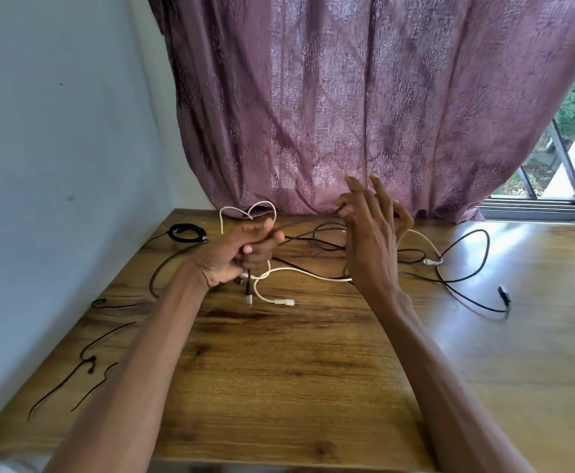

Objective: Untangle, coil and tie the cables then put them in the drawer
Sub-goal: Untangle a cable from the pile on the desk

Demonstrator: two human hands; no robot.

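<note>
Where left hand [241, 254] pinches black cable [316, 233]: grip half-hidden; right hand [371, 240] spread, fingertips blurred.

No text, label, brand, number or sign can be read anywhere in the view. The cable plugs are too small and blurred to show any marking, and the curtain carries only a woven pattern, not lettering.
</note>
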